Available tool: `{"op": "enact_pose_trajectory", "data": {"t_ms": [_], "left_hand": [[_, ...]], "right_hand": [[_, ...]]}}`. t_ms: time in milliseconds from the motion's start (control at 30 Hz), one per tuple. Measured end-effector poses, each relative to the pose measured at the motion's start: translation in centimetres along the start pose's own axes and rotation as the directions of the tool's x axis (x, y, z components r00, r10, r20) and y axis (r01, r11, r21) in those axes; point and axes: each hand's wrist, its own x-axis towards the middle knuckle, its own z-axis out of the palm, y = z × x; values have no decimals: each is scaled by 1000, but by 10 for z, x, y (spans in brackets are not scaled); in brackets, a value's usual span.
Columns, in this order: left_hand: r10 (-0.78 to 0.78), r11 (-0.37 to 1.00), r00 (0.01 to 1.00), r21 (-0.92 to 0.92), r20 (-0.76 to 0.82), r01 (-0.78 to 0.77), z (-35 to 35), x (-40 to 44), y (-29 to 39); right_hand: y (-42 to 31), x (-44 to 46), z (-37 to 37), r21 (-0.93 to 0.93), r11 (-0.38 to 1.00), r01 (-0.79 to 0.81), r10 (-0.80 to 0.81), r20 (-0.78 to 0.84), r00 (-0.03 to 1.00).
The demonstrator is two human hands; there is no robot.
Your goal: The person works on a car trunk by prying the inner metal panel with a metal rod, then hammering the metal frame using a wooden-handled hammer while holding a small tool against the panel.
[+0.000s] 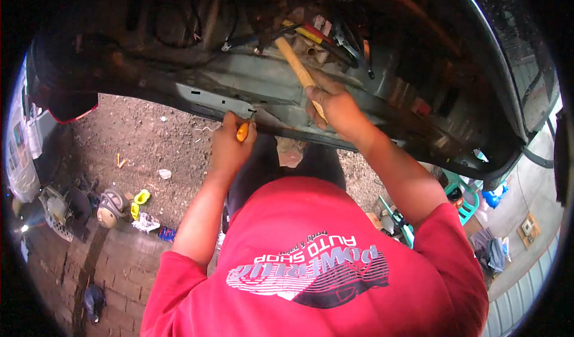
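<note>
My left hand (230, 144) is closed around an orange-handled screwdriver (242, 132), just below the lower edge of a car's open rear body. Its blade is mostly hidden by my fingers, near the right end of a pale metal strip (218, 100) with small dark slots. My right hand (335, 105) grips a light wooden handle (294, 59), which slants up and left over the car's inside. No tool head shows clearly on that handle; my fingers cover part of it.
Tools with red and yellow handles (311, 33) lie inside the car body (239, 68). Gravelly ground (149, 137) is below. Yellow shoes (140, 198) and a rounded tan object (110, 208) sit at left. A teal plastic chair (468, 202) stands at right.
</note>
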Motion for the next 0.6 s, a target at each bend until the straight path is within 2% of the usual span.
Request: {"op": "enact_pose_trajectory", "data": {"t_ms": [67,100,133,167,233,267,300,367,400,433,500,600], "left_hand": [[16,1000,1000,0,-3,-16,-2,-1,-1],[24,1000,1000,18,9,-24,-1,-1,-1],[31,999,999,33,18,-32,-1,-1,-1],[34,999,999,32,19,-35,-1,-1,-1],[-2,999,1000,35,17,1,-3,-3,0],[-2,999,1000,36,18,2,-3,-3,-1],[11,1000,1000,29,10,-11,-2,-4,-1],[34,999,999,21,-1,-34,-2,-1,1],[39,999,999,31,6,-39,-2,-1,1],[42,998,999,42,14,-43,-2,-2,2],[37,999,999,35,16,-37,-1,-2,5],[40,998,999,38,-7,-40,-3,-2,2]], "right_hand": [[5,-9,5,-31,999,30,-31,-35,999],[9,-14,5,-188,979,-79,108,150,983],[12,-16,2,-360,921,-151,269,304,914],[16,-10,-7,-359,921,-151,268,300,916],[22,8,-27,-208,960,-185,228,205,952],[2,2,-19,-39,989,-141,145,117,983],[10,3,-11,-37,989,-142,146,116,983],[25,7,-2,-38,997,-62,61,-30,998],[27,2,-4,-156,979,-129,154,163,974],[27,0,-5,-153,980,-130,155,159,975],[19,-2,-2,-295,936,-191,279,291,915],[21,-5,10,-189,970,-156,196,219,956]]}}
